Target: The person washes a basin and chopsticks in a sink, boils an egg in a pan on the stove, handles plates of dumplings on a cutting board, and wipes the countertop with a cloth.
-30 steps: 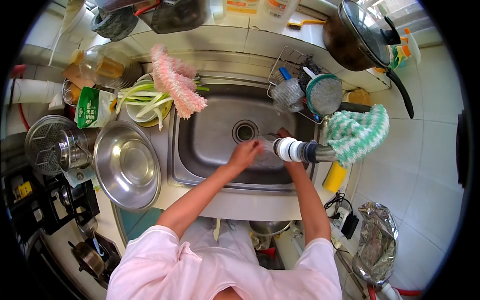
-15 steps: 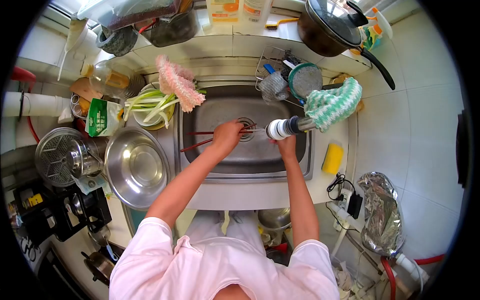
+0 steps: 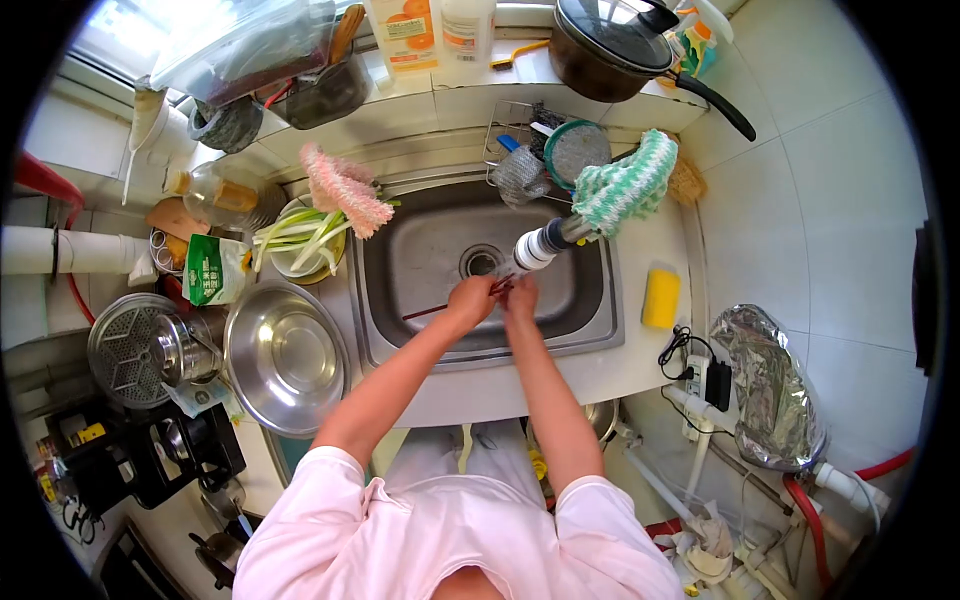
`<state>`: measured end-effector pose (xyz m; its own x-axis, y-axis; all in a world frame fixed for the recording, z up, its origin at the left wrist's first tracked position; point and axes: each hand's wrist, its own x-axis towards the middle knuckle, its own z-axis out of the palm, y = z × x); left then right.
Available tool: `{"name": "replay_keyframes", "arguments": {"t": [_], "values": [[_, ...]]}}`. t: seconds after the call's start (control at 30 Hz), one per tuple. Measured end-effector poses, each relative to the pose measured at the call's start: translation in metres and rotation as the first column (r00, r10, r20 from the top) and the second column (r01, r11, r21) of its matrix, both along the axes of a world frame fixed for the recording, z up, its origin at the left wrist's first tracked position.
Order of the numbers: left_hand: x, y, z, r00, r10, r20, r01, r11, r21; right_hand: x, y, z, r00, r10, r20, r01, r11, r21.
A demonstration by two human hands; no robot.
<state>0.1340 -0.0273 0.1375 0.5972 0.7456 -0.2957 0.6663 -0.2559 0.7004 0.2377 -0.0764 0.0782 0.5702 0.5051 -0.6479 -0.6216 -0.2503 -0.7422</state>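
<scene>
Over the front of the steel sink [image 3: 400, 240], my left hand [image 3: 470, 302] is closed around dark red chopsticks [image 3: 425, 312], whose ends stick out to the left. My right hand [image 3: 520, 298] meets it at the other end of the chopsticks, its fingers closed on them. Just above my hands points the white and black faucet head [image 3: 540, 247], with water seeming to run onto the chopsticks. A green and white striped cloth [image 3: 625, 185] hangs over the faucet pipe.
Left of the sink stand a steel basin [image 3: 290, 345] and a plate of scallions [image 3: 305, 240] under a pink cloth [image 3: 342, 190]. A yellow sponge [image 3: 660, 298] lies at the right. Behind are a wire rack with a strainer [image 3: 578, 150] and a lidded pan [image 3: 600, 60].
My right hand has left the faucet head and joined my left hand at the chopsticks. Both hands are nearer the sink's front, and the chopsticks are drawn together.
</scene>
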Motion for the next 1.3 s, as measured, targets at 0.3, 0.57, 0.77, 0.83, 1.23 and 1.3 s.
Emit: {"name": "replay_keyframes", "arguments": {"t": [0.3, 0.57, 0.77, 0.83, 1.23, 1.3], "values": [[-0.001, -0.009, 0.005, 0.985, 0.171, 0.012, -0.168, 0.979, -0.116, 0.018, 0.027, 0.007, 0.98, -0.087, -0.177, 0.119, 0.977, 0.176], [0.028, 0.038, -0.014, 0.866, 0.246, 0.436, -0.359, 0.912, 0.197, 0.033, 0.047, -0.07, 0.928, 0.166, 0.334, -0.277, 0.906, 0.319], [0.047, 0.036, -0.041, 0.668, 0.615, 0.419, -0.499, 0.788, -0.361, 0.029, 0.024, -0.034, 0.686, 0.354, 0.635, -0.487, 0.873, 0.04], [0.051, 0.05, -0.045, 0.557, 0.723, 0.409, -0.574, 0.691, -0.44, 0.03, 0.008, -0.015, 0.697, 0.418, 0.583, -0.538, 0.842, 0.039], [0.081, 0.009, -0.023, 0.334, 0.864, 0.377, -0.448, 0.497, -0.743, 0.024, 0.008, 0.07, 0.516, 0.352, 0.781, -0.338, 0.921, -0.192], [0.084, 0.001, -0.029, 0.332, 0.861, 0.386, -0.431, 0.502, -0.75, 0.013, 0.01, 0.078, 0.68, 0.222, 0.699, -0.314, 0.95, 0.003]]}}
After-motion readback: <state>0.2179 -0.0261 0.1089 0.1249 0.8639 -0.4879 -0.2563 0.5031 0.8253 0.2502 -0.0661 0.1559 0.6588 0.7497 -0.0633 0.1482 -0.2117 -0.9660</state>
